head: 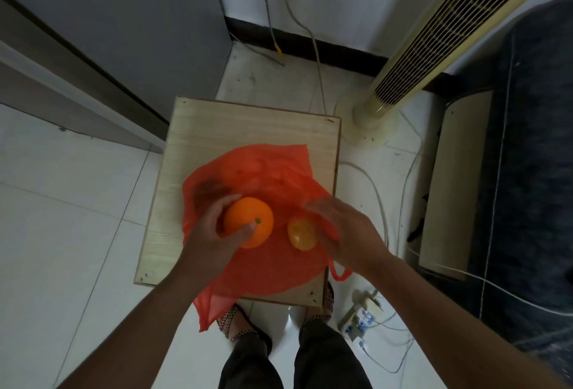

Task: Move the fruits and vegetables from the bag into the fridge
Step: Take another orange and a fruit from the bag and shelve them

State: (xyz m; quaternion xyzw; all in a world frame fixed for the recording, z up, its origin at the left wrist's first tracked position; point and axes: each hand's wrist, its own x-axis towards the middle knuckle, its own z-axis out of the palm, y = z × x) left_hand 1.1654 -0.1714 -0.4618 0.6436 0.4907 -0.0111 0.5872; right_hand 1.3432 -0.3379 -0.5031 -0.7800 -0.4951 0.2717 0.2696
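Note:
A red plastic bag [263,171] lies spread on a small wooden table [248,123]. My left hand [210,227] grips a large orange [249,226] just above the bag. A smaller yellow-orange fruit [301,233] lies on the bag to its right. My right hand [344,230] hovers over that fruit with fingers spread and relaxed, touching the bag's plastic. Dark lumps show through the bag at its left [207,191]. The grey fridge [108,32] stands at the upper left with its door closed.
A cream tower fan [434,35] stands right of the table. Cables [375,190] and a power strip [361,315] lie on the white tile floor at the right. A dark sofa [533,171] fills the right edge. My feet [238,323] are at the table's near edge.

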